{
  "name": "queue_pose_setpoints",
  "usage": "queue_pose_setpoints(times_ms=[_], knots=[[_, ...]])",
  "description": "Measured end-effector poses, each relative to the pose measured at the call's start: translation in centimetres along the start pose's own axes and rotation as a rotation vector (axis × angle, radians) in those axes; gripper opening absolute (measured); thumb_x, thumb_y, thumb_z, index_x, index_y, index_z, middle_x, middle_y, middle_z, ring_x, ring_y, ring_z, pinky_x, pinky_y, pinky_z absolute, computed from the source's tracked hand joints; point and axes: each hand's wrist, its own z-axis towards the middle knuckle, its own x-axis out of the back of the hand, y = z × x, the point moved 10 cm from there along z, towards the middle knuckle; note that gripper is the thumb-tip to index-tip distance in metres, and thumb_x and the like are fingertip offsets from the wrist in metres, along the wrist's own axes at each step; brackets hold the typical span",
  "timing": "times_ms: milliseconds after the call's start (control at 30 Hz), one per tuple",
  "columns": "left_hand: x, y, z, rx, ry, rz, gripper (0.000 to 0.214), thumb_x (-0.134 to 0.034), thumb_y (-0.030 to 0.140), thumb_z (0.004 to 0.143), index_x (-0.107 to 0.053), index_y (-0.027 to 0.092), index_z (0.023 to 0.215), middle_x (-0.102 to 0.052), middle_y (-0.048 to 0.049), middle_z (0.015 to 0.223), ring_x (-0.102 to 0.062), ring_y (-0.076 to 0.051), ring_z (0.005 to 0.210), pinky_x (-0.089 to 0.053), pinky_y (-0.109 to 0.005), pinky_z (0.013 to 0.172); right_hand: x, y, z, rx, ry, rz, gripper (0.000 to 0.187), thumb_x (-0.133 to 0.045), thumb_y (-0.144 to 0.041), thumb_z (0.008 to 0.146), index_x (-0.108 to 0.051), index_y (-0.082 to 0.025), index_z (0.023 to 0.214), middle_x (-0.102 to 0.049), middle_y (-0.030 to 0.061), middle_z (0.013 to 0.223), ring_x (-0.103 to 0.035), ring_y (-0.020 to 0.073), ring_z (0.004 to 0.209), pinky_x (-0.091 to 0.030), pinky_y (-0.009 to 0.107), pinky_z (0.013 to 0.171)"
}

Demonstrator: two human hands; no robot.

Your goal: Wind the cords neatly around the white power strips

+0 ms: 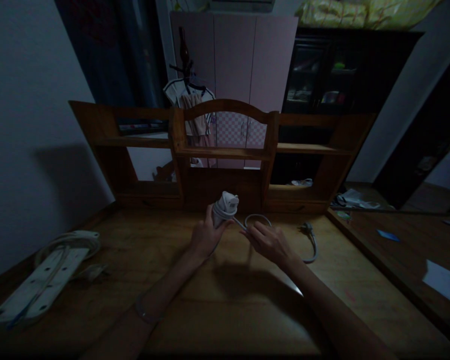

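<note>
My left hand [205, 235] is closed around a white power strip [231, 201], tilted up toward its far end, with grey cord wound round its upper part. To the right, my right hand [267, 241] pinches the cord [240, 223] that runs off the strip. A loop of this cord arcs behind my right fingers. Past my right wrist, the cord's grey plug [306, 228] rests on the wooden desk [247, 320]. My left palm hides the lower part of the strip.
On the left lies another white power strip [41, 282] with its cord coiled behind it and a plug [93, 271] beside it. A wooden shelf unit [225, 152] stands along the desk's back. A second surface with paper [446, 282] adjoins at right.
</note>
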Motion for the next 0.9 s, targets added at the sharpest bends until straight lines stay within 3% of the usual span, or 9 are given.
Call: queue_pose_setpoints(times_ms=[100, 200, 333, 433, 600, 733, 900], knots=[[-0.4, 0.8, -0.4, -0.05, -0.047, 0.132, 0.067, -0.055, 0.063, 0.077, -0.041, 0.023, 0.128, -0.07, -0.0136, 0.095, -0.067, -0.031, 0.083, -0.041, -0.029, 0.063, 0.5, 0.4, -0.1, 0.005, 0.017, -0.003, 0.026, -0.047, -0.032, 0.095, -0.058, -0.018, 0.075, -0.052, -0.0004, 0.067, -0.041, 0.0093, 0.055, -0.02, 0.029, 0.051], [-0.6, 1.0, -0.4, -0.042, -0.075, 0.079, 0.066, -0.055, 0.063, 0.077, -0.037, 0.025, 0.128, -0.069, -0.0114, 0.098, -0.067, -0.03, 0.085, -0.042, -0.028, 0.061, 0.7, 0.0, 0.0, 0.014, 0.023, 0.004, 0.026, -0.048, -0.032, 0.094, -0.058, -0.019, 0.075, -0.052, -0.0005, 0.067, -0.04, 0.0096, 0.056, -0.02, 0.029, 0.05], [-1.4, 1.3, -0.4, -0.078, -0.168, 0.026, 0.075, -0.069, 0.054, 0.07, -0.032, 0.029, 0.13, -0.067, -0.0076, 0.105, -0.066, -0.029, 0.089, -0.044, -0.028, 0.063, 0.8, -0.9, 0.2, 0.03, 0.027, 0.041, 0.025, -0.049, -0.031, 0.094, -0.057, -0.019, 0.074, -0.052, -0.0007, 0.066, -0.041, 0.0096, 0.056, -0.021, 0.029, 0.051], [-1.9, 1.3, -0.7, -0.098, -0.205, 0.109, 0.079, -0.073, 0.045, 0.069, -0.029, 0.029, 0.133, -0.066, -0.0078, 0.106, -0.066, -0.028, 0.09, -0.044, -0.028, 0.065, 0.6, -1.6, 0.1, 0.054, 0.021, 0.06, 0.024, -0.049, -0.03, 0.094, -0.055, -0.019, 0.073, -0.052, -0.001, 0.066, -0.042, 0.0097, 0.057, -0.022, 0.029, 0.051], [-2.4, 2.5, -1.8, -0.214, -0.188, 0.427, 0.061, -0.066, 0.043, 0.076, -0.037, 0.023, 0.126, -0.062, -0.0095, 0.108, -0.062, -0.026, 0.093, -0.043, -0.03, 0.071, -0.5, -2.3, -0.4, 0.106, 0.01, 0.09, 0.018, -0.05, -0.029, 0.093, -0.056, -0.019, 0.08, -0.054, -0.0013, 0.069, -0.045, 0.0103, 0.059, -0.025, 0.028, 0.053], [-3.0, 3.6, -2.6, -0.313, -0.215, 0.575, 0.052, -0.064, 0.031, 0.08, -0.038, 0.019, 0.124, -0.058, -0.0079, 0.106, -0.058, -0.023, 0.095, -0.043, -0.029, 0.074, -1.1, -2.9, -0.4, 0.146, -0.016, 0.093, 0.017, -0.05, -0.028, 0.093, -0.056, -0.018, 0.081, -0.056, -0.001, 0.071, -0.049, 0.0103, 0.062, -0.025, 0.027, 0.052], [-4.4, 3.9, -3.5, -0.397, -0.27, 0.654, 0.039, -0.057, 0.021, 0.083, -0.043, 0.02, 0.119, -0.058, -0.0057, 0.099, -0.057, -0.022, 0.089, -0.043, -0.029, 0.07, 0.6, -3.1, 0.1, 0.158, 0.062, 0.105, 0.025, -0.051, -0.029, 0.092, -0.052, -0.018, 0.071, -0.051, -0.0024, 0.063, -0.044, 0.0087, 0.056, -0.025, 0.026, 0.051]])
